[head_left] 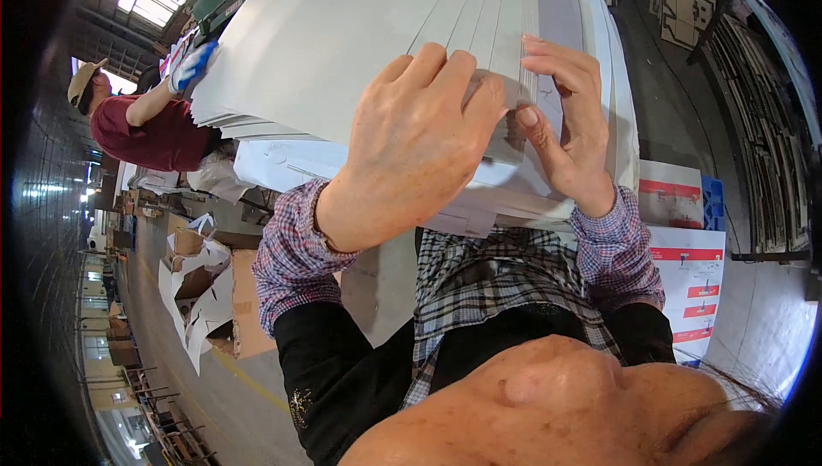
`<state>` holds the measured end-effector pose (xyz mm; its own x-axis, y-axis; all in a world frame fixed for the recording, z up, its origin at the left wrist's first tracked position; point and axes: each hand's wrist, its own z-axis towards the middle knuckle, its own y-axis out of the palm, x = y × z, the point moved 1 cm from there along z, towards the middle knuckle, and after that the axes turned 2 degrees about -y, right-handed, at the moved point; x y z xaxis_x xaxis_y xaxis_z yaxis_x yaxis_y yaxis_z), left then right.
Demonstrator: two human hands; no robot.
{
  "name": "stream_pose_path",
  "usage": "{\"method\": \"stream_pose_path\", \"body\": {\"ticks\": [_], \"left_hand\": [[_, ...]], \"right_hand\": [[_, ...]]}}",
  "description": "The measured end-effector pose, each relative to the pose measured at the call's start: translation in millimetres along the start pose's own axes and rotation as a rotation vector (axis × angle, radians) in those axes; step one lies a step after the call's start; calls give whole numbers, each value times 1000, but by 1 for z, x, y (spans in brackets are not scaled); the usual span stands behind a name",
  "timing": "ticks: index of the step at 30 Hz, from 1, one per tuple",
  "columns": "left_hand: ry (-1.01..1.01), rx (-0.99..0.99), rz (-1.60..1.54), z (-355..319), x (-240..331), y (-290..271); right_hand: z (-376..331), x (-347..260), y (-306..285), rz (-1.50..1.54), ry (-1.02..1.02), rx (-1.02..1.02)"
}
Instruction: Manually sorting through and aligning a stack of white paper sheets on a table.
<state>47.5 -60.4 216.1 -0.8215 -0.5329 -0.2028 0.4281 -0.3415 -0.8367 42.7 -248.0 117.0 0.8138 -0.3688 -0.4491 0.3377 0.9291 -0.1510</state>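
Note:
A fanned stack of large white cardboard sheets (342, 21) lies in front of me, its layers stepped toward the right. My left hand (419, 136) bends over the near edge with its fingers curled, gripping the sheets near their corner; its fingertips are partly hidden. My right hand (574, 119) is beside the right edge of the same sheets. Its fingertips and thumb touch or nearly touch that edge, with a gap between thumb and fingers. More white sheets (612, 64) lie beneath and to the right.
At the far left a co-worker in a dark red shirt (154, 128) has a blue-and-white gloved hand (193, 66) at the sheets. Torn cardboard cartons (244, 295) sit on the floor at left. Red-and-white boxes (685, 273) and a rack of flat boards (762, 132) are at right.

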Motion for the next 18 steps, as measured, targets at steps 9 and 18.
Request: {"method": "stream_pose_path", "body": {"ticks": [9,18], "left_hand": [[0,172,95,11,3,9],[19,235,104,21,4,26]], "right_hand": [[2,2,1,-54,-91,-57],[2,2,6,-125,-134,-25]]}}
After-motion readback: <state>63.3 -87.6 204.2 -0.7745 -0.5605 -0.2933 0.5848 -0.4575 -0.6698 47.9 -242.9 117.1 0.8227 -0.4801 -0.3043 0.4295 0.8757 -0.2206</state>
